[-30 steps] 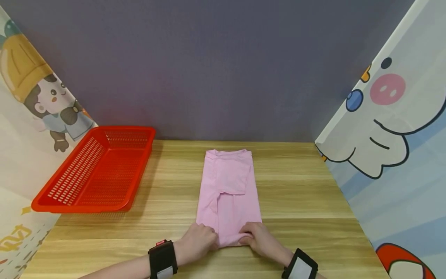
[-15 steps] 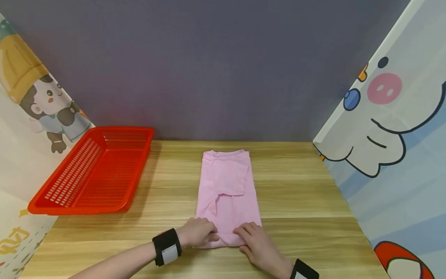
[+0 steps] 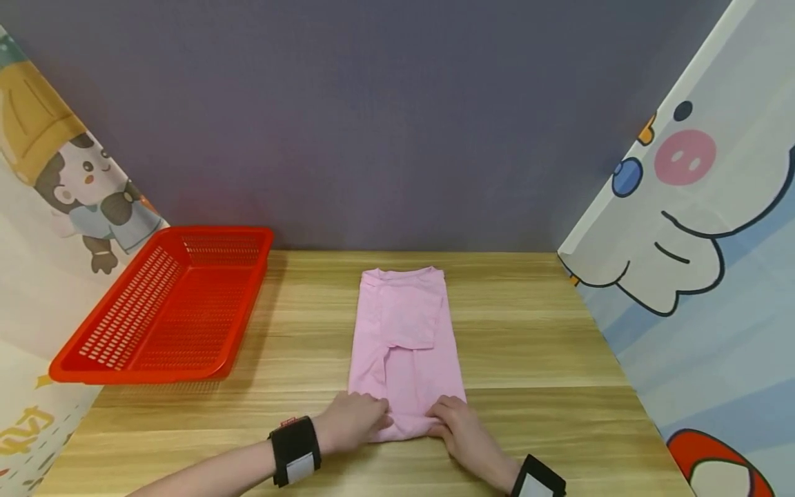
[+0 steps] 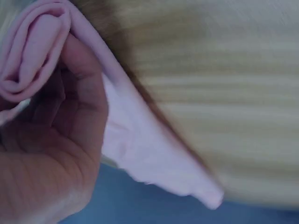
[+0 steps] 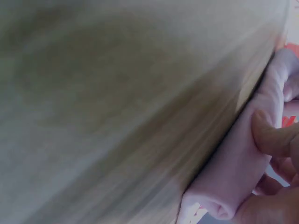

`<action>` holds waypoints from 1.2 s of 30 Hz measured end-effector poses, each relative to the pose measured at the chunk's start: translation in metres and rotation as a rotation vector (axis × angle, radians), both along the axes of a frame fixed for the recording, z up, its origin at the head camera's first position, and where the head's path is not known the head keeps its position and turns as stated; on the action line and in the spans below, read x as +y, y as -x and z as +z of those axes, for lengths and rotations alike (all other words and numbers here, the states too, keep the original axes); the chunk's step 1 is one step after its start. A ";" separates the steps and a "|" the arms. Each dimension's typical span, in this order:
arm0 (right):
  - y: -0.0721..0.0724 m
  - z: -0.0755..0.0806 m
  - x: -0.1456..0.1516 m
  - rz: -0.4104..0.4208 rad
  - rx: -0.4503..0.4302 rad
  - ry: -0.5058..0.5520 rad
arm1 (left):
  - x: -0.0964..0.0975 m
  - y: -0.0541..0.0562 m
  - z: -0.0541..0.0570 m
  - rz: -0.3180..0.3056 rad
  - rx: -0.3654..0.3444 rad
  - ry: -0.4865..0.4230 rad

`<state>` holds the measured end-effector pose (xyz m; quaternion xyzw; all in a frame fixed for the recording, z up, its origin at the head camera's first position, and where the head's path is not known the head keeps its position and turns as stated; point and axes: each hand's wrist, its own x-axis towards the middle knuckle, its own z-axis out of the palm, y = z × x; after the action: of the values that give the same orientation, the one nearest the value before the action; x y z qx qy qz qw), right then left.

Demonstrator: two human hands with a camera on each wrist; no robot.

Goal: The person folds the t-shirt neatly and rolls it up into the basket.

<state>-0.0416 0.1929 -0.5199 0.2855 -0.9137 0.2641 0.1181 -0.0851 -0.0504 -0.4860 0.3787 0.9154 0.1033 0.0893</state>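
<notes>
A pink shirt lies lengthwise on the wooden table, neckline at the far end and a sleeve folded across its front. Its near end is turned up into a roll, and the layered spiral of the rolled end shows in the left wrist view. My left hand holds the roll at its left end, fingers curled against it. At the other end my right hand pinches the roll. In the right wrist view, the right thumb and fingers are bent round the rolled edge.
A red plastic basket with slotted sides stands at the table's left. A grey panel rises behind the table. Cartoon-printed panels flank both sides.
Half a second ago my right fingers lay extended over the folded end; now they are curled back at its near edge, pinching it. The left hand has shifted slightly and stays on the roll.
</notes>
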 end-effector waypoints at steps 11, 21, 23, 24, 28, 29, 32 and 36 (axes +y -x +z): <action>0.019 0.017 0.010 0.035 -0.332 0.042 | -0.004 -0.014 -0.008 -0.255 0.695 0.097; 0.013 0.013 0.009 0.051 -0.222 0.004 | -0.003 -0.012 -0.008 -0.152 0.399 0.014; 0.008 0.010 0.007 0.051 -0.123 -0.038 | -0.004 -0.009 -0.007 -0.114 0.293 -0.039; 0.006 0.008 0.006 0.047 -0.070 -0.067 | -0.004 -0.007 -0.007 -0.099 0.248 -0.064; 0.000 0.003 0.003 0.011 0.123 -0.206 | -0.006 0.001 -0.005 -0.020 0.036 -0.166; 0.000 0.002 0.002 0.002 0.162 -0.231 | -0.007 0.004 -0.005 0.004 -0.016 -0.185; 0.000 0.000 0.000 -0.016 0.253 -0.272 | -0.008 0.011 -0.004 0.068 -0.144 -0.225; 0.001 -0.002 -0.001 -0.022 0.278 -0.268 | -0.009 0.017 -0.003 0.125 -0.248 -0.251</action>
<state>-0.0428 0.1919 -0.5215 0.3226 -0.9186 0.0968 0.2069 -0.1021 -0.0595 -0.4889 0.3135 0.8990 0.2680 0.1472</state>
